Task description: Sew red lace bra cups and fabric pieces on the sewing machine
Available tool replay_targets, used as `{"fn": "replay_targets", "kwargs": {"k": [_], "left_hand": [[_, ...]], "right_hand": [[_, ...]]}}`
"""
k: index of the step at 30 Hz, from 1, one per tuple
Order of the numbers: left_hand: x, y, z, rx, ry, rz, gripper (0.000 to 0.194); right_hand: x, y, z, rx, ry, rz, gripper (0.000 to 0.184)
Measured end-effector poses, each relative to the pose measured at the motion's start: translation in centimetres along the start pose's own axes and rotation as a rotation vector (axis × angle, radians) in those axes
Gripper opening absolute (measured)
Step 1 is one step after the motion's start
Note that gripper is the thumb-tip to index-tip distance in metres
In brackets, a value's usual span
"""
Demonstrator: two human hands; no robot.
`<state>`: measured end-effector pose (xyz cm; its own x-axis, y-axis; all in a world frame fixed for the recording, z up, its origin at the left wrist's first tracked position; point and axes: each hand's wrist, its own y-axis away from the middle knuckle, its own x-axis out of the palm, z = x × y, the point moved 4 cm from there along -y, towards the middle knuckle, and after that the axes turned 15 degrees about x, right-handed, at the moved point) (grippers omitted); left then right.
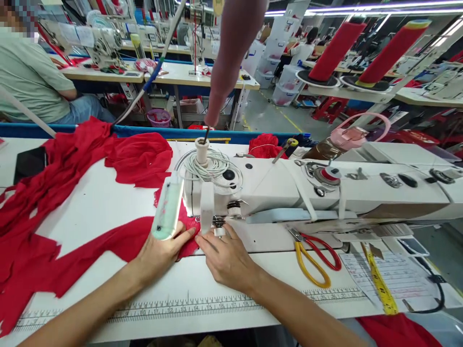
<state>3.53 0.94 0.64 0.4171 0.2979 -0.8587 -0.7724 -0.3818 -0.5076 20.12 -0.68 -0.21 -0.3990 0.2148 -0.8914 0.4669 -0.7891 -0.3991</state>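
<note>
A white sewing machine (pixel 267 180) stands across the table, its head end in front of me. Strips of red fabric (pixel 133 233) run from the left to beneath that end. My left hand (pixel 161 250) grips the fabric just left of the needle area, its fingers partly hidden behind a clear greenish plate (pixel 168 207). Close by on the right, my right hand (pixel 227 262) has its fingertips pinched at the fabric's edge below the machine head. The needle and presser foot are hidden from view.
Red-and-yellow-handled scissors (pixel 314 258) lie right of my right hand. Farther right are a written sheet (pixel 394 277) and a yellow tape measure (pixel 379 279). A printed ruler (pixel 188 308) follows the front edge. Red thread cones (pixel 336 50) stand behind; a person (pixel 32 77) sits at back left.
</note>
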Motion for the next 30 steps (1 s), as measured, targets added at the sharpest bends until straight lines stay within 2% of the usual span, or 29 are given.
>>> {"fn": "replay_targets", "kwargs": {"k": [2,6,11,15,20,25,30], "left_hand": [[-0.3,-0.2,0.2,-0.036,0.056,-0.024,0.026],[-0.1,-0.7,-0.7,-0.070,0.009,0.005,0.030],[0.0,-0.5,-0.9,-0.121,0.146,-0.100,0.020],[0.2,-0.6,-0.9,-0.163,0.176,-0.048,0.019],[0.4,-0.6,-0.6,-0.117,0.246,-0.069,0.019],[1.1,-0.1,-0.1,-0.116,0.290,-0.033,0.019],[1.3,0.4,1.2,-0.085,0.284,-0.018,0.020]], "right_hand": [[-0.1,0.0,0.1,-0.003,0.015,-0.015,0.034],[-0.4,0.1,0.0,-0.020,-0.001,-0.069,0.030],[-0.5,0.0,-0.2,-0.022,-0.005,-0.061,0.028],[-0.5,-0.2,-0.4,-0.019,-0.008,-0.030,0.029],[-0.5,-0.2,-0.7,0.016,-0.020,-0.021,0.029],[-0.5,-0.1,-0.7,0.027,-0.042,-0.036,0.026],[-0.5,-0.3,-0.8,0.033,-0.038,-0.055,0.023]]}}
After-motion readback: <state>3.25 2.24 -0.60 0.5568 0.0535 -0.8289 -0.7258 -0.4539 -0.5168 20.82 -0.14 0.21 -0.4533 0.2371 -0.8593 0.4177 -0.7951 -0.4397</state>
